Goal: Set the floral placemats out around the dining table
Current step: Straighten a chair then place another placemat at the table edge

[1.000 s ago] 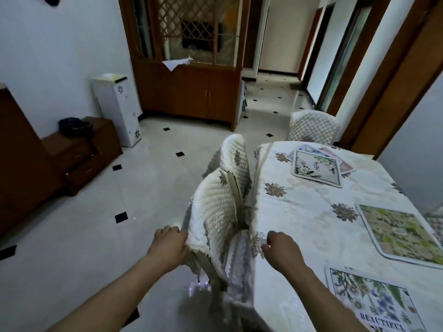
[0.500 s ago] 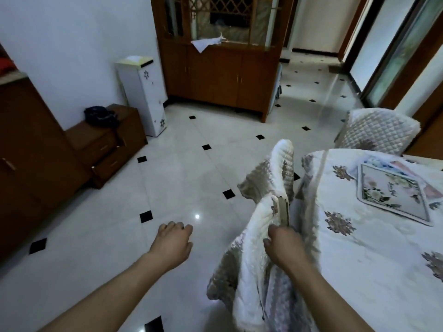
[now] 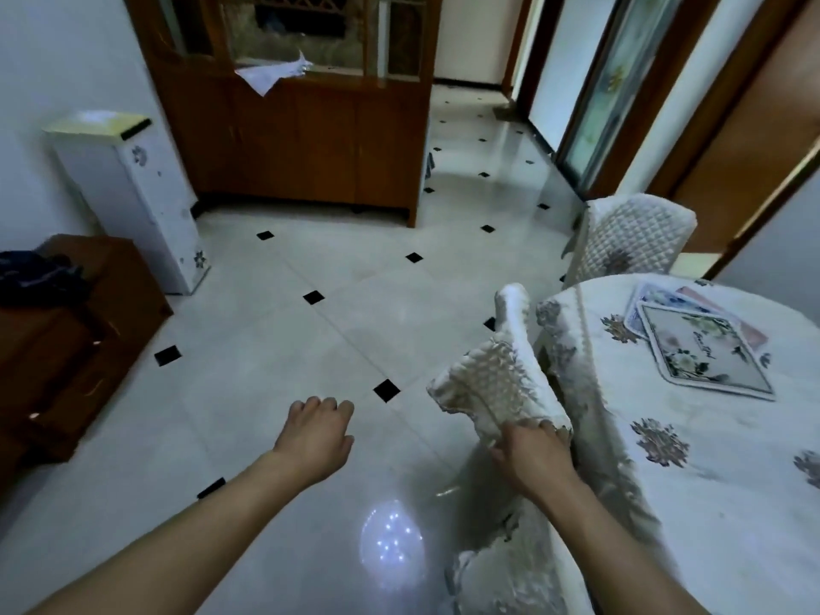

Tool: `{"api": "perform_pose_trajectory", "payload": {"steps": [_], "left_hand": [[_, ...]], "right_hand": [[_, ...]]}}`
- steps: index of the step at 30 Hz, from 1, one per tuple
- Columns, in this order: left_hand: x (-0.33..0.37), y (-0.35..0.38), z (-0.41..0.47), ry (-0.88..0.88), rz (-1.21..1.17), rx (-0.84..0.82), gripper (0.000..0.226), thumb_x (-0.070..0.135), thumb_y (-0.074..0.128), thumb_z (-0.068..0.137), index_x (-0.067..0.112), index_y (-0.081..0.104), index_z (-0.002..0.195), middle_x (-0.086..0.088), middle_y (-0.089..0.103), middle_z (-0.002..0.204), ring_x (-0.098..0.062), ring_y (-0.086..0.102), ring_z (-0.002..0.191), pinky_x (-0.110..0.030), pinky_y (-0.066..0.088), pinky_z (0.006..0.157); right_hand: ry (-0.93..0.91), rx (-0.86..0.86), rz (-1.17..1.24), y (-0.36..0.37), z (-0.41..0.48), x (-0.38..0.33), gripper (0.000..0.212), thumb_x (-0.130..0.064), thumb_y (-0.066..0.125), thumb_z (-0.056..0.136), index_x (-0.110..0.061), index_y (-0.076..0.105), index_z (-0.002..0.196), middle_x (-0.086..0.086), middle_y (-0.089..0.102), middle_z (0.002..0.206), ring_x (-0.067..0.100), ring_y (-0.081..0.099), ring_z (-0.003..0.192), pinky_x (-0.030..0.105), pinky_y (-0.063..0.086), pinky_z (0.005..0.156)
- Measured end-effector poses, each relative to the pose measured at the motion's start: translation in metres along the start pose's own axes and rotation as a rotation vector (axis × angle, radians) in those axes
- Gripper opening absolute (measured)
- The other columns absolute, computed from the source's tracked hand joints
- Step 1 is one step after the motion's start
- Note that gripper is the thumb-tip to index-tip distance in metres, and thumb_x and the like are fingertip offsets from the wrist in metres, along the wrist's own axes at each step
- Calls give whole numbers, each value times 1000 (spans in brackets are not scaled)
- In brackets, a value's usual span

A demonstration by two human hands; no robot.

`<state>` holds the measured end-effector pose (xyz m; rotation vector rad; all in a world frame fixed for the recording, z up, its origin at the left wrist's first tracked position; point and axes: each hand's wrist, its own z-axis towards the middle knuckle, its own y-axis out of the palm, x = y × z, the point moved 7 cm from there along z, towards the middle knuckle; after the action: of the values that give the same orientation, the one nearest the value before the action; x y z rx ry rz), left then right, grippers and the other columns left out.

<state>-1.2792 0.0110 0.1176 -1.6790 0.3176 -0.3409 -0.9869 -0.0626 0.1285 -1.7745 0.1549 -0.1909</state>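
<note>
A small stack of floral placemats [image 3: 701, 348] lies on the dining table [image 3: 719, 481], which wears a white cloth with brown flower motifs. My right hand [image 3: 530, 454] grips the top of a quilted white chair cover [image 3: 497, 388] at the table's left edge. My left hand [image 3: 317, 432] hangs over the floor to the left of that chair, fingers curled, holding nothing.
A second quilted chair [image 3: 630, 237] stands at the table's far end. A wooden cabinet [image 3: 310, 126] backs the room, a white bin [image 3: 133, 188] stands by the left wall, and a low brown drawer unit [image 3: 66, 339] sits at left. Tiled floor lies between.
My view has swung left, away from the nearer placemats. My left hand let go of the chair cover and moved out over the floor. My right hand shifted onto the chair top.
</note>
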Motion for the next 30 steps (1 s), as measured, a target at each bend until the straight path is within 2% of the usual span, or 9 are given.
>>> {"api": "perform_pose_trajectory", "payload": {"steps": [4,7,11,14,20,24,30], "left_hand": [[6,-23,70,184,36,5,30,39,49,91,18,49,112,-7,60,112,-30,51,107,-42,38,91],[35,-33,121,326,57,0,31,40,50,90,19,49,113,-8,59,115,-31,51,109,-44,39,91],[79,-46,182,453,54,3,29,39,50,90,18,48,110,-11,58,115,-33,51,109,-46,40,91],[103,-57,225,507,68,16,30,38,51,89,18,49,111,-12,58,114,-33,52,108,-45,41,90],[135,-72,320,577,72,29,32,42,50,90,18,49,111,-10,59,113,-32,53,106,-44,41,89],[155,-68,380,628,63,4,31,42,49,90,19,49,110,-9,60,113,-30,53,106,-44,41,90],[212,-65,481,852,81,-9,30,38,50,88,18,52,111,-10,60,114,-32,53,106,-45,41,89]], "right_hand": [[148,-51,-33,-10,12,-1,38,-40,45,94,-19,55,125,11,57,127,36,50,118,47,39,102],[268,-61,-78,-13,25,14,31,-32,48,93,-17,53,120,12,57,122,35,51,113,45,45,92],[376,-98,-125,-10,58,40,32,-29,56,86,-18,53,116,12,59,121,34,53,111,43,43,89],[451,-141,-113,-12,92,64,44,-35,65,81,-20,52,121,10,57,126,32,53,115,43,42,92],[511,-54,-81,-24,160,101,31,-25,49,86,-18,52,116,10,59,120,32,53,110,41,40,91],[585,-30,-39,-32,193,118,32,-28,50,87,-16,52,117,10,58,117,32,53,107,42,41,88],[782,-25,9,-37,241,155,33,-27,52,87,-14,52,117,11,57,115,31,52,107,42,38,87]]}}
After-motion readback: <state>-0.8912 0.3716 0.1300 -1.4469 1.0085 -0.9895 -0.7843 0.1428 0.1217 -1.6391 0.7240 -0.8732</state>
